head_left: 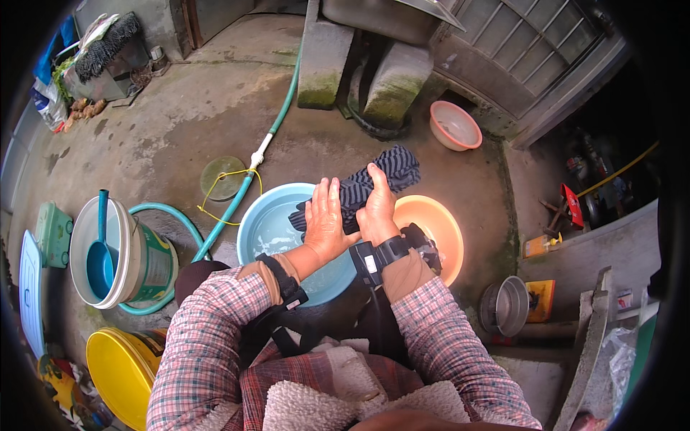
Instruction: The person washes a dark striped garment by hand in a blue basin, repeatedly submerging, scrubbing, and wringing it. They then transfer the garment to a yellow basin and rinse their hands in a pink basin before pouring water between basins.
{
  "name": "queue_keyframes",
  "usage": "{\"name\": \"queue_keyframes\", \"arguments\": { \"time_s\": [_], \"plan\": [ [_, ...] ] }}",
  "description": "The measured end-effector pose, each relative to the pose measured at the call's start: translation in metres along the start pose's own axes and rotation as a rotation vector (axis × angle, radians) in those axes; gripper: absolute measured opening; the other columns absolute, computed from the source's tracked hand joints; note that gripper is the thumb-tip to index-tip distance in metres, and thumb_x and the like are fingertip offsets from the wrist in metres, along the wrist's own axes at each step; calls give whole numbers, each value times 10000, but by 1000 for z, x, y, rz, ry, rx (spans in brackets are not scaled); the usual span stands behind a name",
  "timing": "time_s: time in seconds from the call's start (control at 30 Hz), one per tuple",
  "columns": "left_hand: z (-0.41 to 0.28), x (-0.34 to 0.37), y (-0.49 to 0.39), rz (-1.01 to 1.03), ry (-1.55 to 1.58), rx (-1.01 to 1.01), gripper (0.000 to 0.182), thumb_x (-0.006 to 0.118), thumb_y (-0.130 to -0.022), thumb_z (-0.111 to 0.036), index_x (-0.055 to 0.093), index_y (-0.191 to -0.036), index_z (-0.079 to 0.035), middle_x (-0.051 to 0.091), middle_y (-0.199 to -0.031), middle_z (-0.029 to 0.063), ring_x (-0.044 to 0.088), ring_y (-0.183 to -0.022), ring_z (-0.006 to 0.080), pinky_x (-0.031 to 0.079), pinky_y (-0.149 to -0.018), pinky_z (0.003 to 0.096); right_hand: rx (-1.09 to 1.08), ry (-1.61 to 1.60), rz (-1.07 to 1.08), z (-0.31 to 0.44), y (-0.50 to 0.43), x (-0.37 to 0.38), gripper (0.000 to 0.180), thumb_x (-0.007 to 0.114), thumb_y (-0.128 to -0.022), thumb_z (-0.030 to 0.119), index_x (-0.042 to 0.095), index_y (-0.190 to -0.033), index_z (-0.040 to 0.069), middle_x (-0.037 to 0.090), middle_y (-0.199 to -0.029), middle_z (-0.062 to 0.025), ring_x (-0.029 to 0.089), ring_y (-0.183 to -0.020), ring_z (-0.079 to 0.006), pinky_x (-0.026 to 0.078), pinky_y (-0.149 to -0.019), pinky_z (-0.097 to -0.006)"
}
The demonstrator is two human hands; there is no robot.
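A dark striped cloth (pixel 400 168) is bunched over a light blue basin (pixel 259 215) that holds water. My left hand (pixel 326 221) rests on the cloth with its fingers extended and close together, the back of the hand facing up. My right hand (pixel 377 207) is at the cloth's right part, thumb raised; its fingers are mostly hidden, but the cloth lies in its grasp. An orange basin (pixel 457 242) stands right of the blue one, with dark wet cloth (pixel 426 248) in it, partly covered by my right wrist.
A white bucket (pixel 119 269) holding a blue dipper (pixel 101 264) and a yellow bucket (pixel 116 372) stand left. A green hose (pixel 283 108) crosses the wet concrete. Beyond are a pink-rimmed basin (pixel 456 126) and concrete sink supports (pixel 323 70). A metal pan (pixel 512 306) is right.
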State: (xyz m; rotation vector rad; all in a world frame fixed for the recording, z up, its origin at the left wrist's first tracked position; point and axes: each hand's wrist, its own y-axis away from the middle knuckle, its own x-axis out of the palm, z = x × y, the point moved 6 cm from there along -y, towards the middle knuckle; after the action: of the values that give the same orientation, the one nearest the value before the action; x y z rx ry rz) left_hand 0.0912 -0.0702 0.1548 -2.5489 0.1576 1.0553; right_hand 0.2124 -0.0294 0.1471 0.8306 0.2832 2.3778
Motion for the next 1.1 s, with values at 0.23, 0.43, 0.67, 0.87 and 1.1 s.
{"name": "queue_keyframes", "arguments": {
  "time_s": [0.23, 0.43, 0.67, 0.87, 1.1],
  "plan": [
    [19, -2, -14, -68, 40, -71, 1175, 857, -600, -328, 139, -1476, -16, 212, -1491, 263, 239, -1397, 397, 264, -1111, 486, 132, -83, 134, -5, 19, 7, 252, 713, -801, 199, 613, -991, 67, 632, -984, -28, 623, -944, -184, 489, -887, -347],
    [34, -15, -33, -14, 447, 68, 1062, 859, -603, -262, 260, -1459, -72, 474, -1361, 186, 520, -1218, 316, 419, -1021, 365, 52, -129, 322, 5, 33, 18, 174, 660, -816, 82, 615, -981, 49, 639, -945, -42, 624, -938, -183, 488, -900, -334],
    [36, -4, -38, 174, 708, 80, 849, 854, -600, -150, 435, -1334, -65, 615, -1191, 73, 603, -1083, 175, 467, -959, 308, 0, 3, 662, 20, 49, 33, 306, 630, -787, 25, 595, -1091, 5, 636, -1037, -75, 609, -994, -193, 460, -962, -335],
    [38, 3, -32, 364, 994, 12, 731, 845, -605, -107, 490, -1239, -35, 632, -1112, 49, 610, -1006, 148, 481, -932, 292, 25, 81, 764, 22, 54, 33, 373, 643, -754, 32, 582, -1121, 0, 631, -1056, -91, 604, -1020, -213, 453, -977, -343],
    [25, -14, -28, 406, 732, 121, 648, 853, -598, -102, 543, -1161, -17, 656, -1035, 57, 618, -949, 144, 494, -905, 291, 45, 131, 821, 22, 56, 32, 395, 667, -719, 51, 583, -1101, 0, 630, -1023, -93, 609, -1007, -223, 470, -957, -351]
  ]
}}
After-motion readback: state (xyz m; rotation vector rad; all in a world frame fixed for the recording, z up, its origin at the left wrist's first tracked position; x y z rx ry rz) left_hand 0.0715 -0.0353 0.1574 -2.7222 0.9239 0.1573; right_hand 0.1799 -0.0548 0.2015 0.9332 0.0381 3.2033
